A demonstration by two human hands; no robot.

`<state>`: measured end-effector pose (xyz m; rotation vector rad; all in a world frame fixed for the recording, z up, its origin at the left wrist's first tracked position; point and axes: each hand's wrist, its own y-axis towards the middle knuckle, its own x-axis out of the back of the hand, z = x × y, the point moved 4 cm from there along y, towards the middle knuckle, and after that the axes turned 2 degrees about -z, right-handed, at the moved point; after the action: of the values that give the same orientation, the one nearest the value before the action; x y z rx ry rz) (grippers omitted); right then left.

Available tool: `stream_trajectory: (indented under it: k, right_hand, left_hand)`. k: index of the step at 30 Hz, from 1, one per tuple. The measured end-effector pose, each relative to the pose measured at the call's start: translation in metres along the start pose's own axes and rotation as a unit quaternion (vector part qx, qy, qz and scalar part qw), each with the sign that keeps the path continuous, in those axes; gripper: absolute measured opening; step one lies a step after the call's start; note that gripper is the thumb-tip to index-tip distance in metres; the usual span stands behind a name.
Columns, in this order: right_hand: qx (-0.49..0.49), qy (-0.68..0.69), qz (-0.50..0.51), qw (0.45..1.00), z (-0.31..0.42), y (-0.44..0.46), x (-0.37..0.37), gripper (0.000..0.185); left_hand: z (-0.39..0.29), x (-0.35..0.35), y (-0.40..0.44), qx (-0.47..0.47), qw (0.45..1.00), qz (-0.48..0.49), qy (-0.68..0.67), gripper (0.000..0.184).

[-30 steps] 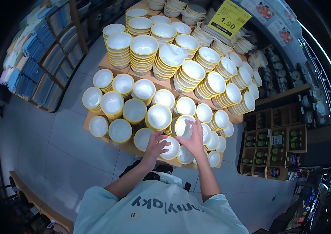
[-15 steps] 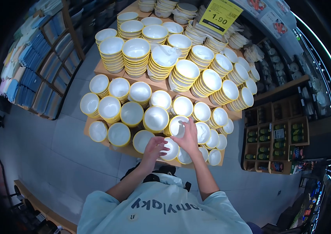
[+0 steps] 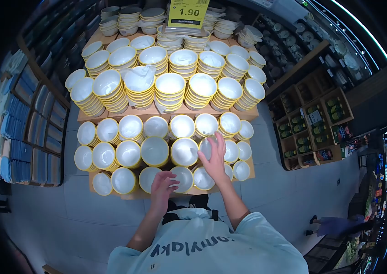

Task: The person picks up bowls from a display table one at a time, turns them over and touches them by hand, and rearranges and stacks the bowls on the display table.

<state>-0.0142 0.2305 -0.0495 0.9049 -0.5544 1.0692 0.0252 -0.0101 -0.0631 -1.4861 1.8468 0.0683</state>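
White bowls with yellow rims stand in stacks on a two-level wooden display. My right hand is over the lower level, its thumb and fingers spread around the rim of a bowl; whether they touch the rim I cannot tell. That hand partly covers the bowl. My left hand hovers in front of the front row, fingers loosely bent and apart from the thumb, with nothing seen in it. Nearest to it are a front-row bowl and another bowl. A larger bowl sits between the hands, farther back.
Taller bowl stacks fill the upper wooden level. A yellow price sign stands at the back. Shelves of folded cloths are at left, a cubby shelf of jars at right. A person is at lower right.
My view has turned, so the display now sits squarer and farther left. My left hand has moved away from the right one. The right hand stays by the lower-level bowls.
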Motion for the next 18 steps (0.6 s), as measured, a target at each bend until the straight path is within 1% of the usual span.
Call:
stream_trajectory:
  k: [1, 3, 4, 6, 7, 8, 9, 10, 12, 13, 15, 16, 18]
  right_hand:
    - [-0.037, 0.026, -0.077, 0.996, -0.022, -0.003, 0.012, 0.062]
    - [-0.11, 0.029, -0.17, 0.979, -0.07, -0.013, 0.031, 0.052]
    - [-0.114, 0.029, -0.174, 0.978, -0.096, -0.02, 0.036, 0.052]
    - [-0.192, -0.046, -0.138, 0.971, -0.15, -0.039, 0.039, 0.059]
    - [-0.193, -0.046, -0.142, 0.97, -0.165, -0.046, 0.038, 0.059]
    - [-0.205, -0.055, -0.082, 0.974, -0.18, -0.053, 0.033, 0.068]
    - [-0.216, -0.064, -0.022, 0.974, -0.182, -0.055, 0.032, 0.077]
    - [-0.218, -0.065, -0.024, 0.973, -0.182, -0.056, 0.033, 0.077]
    - [-0.161, -0.132, 0.07, 0.975, -0.174, -0.057, 0.018, 0.1]
    - [-0.164, -0.131, 0.069, 0.975, -0.173, -0.056, 0.015, 0.1]
    - [-0.184, -0.12, 0.086, 0.972, -0.175, -0.048, 0.007, 0.111]
    - [-0.185, -0.118, 0.085, 0.972, -0.175, -0.045, 0.003, 0.111]
    - [-0.199, -0.119, 0.115, 0.966, -0.178, -0.041, -0.004, 0.115]
  left_hand:
    - [-0.001, 0.001, 0.0, -0.008, 1.0, 0.004, 0.0, 0.022]
    - [-0.001, 0.002, 0.0, -0.012, 1.0, 0.013, 0.005, 0.021]
    - [0.0, 0.003, 0.0, -0.013, 1.0, 0.015, 0.005, 0.021]
    - [0.002, 0.004, 0.001, -0.014, 1.0, 0.02, 0.009, 0.022]
    - [0.005, 0.003, 0.002, -0.011, 0.999, 0.028, 0.012, 0.021]
    - [0.006, 0.001, 0.003, -0.008, 0.999, 0.035, 0.015, 0.021]
    - [0.007, -0.002, 0.005, -0.007, 0.999, 0.038, 0.017, 0.021]
    - [0.008, -0.005, 0.006, -0.003, 0.999, 0.046, 0.02, 0.021]
    - [0.01, -0.013, 0.007, 0.001, 0.998, 0.055, 0.024, 0.021]
    - [0.01, -0.019, 0.006, 0.007, 0.998, 0.06, 0.036, 0.021]
    - [0.011, -0.028, 0.007, 0.011, 0.997, 0.065, 0.049, 0.022]
    - [0.012, -0.031, 0.006, 0.016, 0.996, 0.071, 0.056, 0.022]
    - [0.014, -0.036, 0.007, 0.019, 0.995, 0.078, 0.064, 0.022]
